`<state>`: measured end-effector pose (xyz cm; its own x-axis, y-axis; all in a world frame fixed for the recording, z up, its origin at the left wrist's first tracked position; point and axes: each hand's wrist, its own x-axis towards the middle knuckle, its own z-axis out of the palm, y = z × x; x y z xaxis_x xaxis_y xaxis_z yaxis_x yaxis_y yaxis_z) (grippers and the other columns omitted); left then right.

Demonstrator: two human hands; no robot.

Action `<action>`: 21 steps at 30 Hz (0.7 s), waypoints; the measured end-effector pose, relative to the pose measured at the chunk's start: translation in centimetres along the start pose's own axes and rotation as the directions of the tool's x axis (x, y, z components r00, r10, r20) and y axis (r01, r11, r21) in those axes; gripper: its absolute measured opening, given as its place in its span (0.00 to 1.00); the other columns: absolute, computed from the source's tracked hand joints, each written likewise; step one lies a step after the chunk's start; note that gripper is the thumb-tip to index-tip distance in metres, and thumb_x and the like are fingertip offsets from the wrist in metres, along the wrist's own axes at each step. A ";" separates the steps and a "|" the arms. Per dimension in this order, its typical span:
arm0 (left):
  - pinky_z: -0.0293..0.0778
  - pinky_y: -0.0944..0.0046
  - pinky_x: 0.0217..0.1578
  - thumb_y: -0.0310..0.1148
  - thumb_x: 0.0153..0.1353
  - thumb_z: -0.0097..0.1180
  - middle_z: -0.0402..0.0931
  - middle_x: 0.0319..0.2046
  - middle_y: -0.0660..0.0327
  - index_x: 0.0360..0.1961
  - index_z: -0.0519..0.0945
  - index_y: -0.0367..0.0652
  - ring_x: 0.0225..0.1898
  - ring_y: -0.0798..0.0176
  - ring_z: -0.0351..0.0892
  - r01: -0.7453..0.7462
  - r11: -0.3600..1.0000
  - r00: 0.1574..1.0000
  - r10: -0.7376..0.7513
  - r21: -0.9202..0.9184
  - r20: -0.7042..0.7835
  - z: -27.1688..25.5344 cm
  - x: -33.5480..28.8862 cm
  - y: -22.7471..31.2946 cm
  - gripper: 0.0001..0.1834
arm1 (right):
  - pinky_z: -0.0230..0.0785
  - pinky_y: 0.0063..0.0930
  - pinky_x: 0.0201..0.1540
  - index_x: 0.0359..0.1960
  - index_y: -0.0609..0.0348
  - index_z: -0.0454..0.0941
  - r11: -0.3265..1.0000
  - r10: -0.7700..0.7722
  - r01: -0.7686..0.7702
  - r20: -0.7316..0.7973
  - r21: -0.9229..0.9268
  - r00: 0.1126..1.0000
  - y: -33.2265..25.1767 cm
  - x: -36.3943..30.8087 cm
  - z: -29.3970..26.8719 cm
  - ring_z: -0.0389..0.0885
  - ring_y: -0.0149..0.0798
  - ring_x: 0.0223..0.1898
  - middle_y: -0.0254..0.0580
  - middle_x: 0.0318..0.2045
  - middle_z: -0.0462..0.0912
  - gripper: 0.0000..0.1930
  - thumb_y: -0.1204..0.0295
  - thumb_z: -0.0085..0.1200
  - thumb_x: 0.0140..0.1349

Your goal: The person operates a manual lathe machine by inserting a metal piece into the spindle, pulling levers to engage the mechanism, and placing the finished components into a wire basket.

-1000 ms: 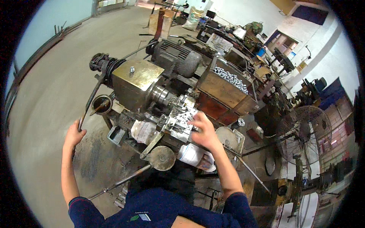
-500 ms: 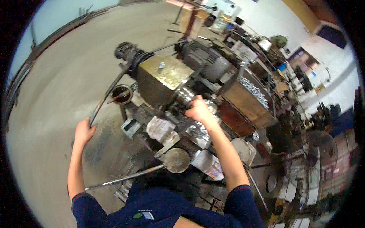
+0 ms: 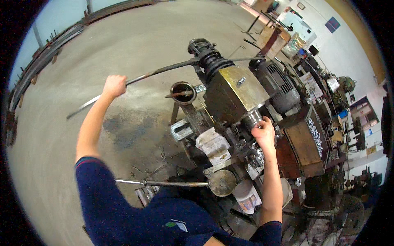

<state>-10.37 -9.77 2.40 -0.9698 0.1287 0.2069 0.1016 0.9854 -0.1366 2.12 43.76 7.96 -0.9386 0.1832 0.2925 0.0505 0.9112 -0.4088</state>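
The person's left hand [image 3: 115, 85] is wrapped around a long, dark metal lever [image 3: 158, 71] running right toward a gold-topped, boxy metal housing [image 3: 234, 96]. A shiny, cylindrical metal chuck [image 3: 251, 119] juts from it; at the chuck's end the right hand [image 3: 264, 132] curls its fingers, whether gripping cannot be told. Farther right stands a brown, box-shaped crate [image 3: 300, 141] of small silvery pieces [image 3: 315, 137].

Floor [image 3: 135, 41], grey (dark stain [image 3: 127, 131], left of centre); white wall [image 3: 349, 53], right, bearing blue panel [image 3: 333, 24]; pale blue wall [image 3: 61, 18], upper left.
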 end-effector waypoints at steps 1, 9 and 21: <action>0.74 0.56 0.30 0.30 0.43 0.50 0.77 0.23 0.50 0.22 0.79 0.40 0.29 0.50 0.78 -0.014 0.999 0.999 0.013 0.037 0.033 0.3 1.3 -1.2 0.07 | 0.64 0.40 0.50 0.21 0.59 0.78 1.000 0.006 -0.006 0.001 0.012 1.000 -0.2 0.1 0.0 0.70 0.61 0.48 0.65 0.50 0.68 0.10 0.69 0.52 0.33; 0.72 0.53 0.37 0.33 0.44 0.52 0.77 0.32 0.52 0.37 0.78 0.45 0.38 0.48 0.76 0.207 0.947 0.978 -0.196 -0.248 0.068 3.2 2.0 1.4 0.15 | 0.61 0.35 0.54 0.30 0.60 0.79 0.988 -0.149 0.148 0.022 0.053 0.989 0.5 -2.0 -2.8 0.67 0.58 0.52 0.62 0.54 0.64 0.17 0.72 0.52 0.32; 0.71 0.52 0.39 0.37 0.44 0.58 0.77 0.31 0.49 0.36 0.77 0.41 0.37 0.47 0.76 -0.082 0.834 0.890 0.307 -0.545 0.336 16.9 -6.2 25.2 0.17 | 0.65 0.30 0.48 0.34 0.62 0.77 0.932 0.360 -0.358 -0.055 0.052 0.931 10.0 -17.6 -13.7 0.74 0.48 0.45 0.51 0.49 0.72 0.19 0.75 0.51 0.34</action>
<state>-5.58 12.35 -18.68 -0.9067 0.3797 -0.1835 0.2850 0.8725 0.3969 23.85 54.66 10.57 -0.8370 0.5192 0.1729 0.3648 0.7649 -0.5309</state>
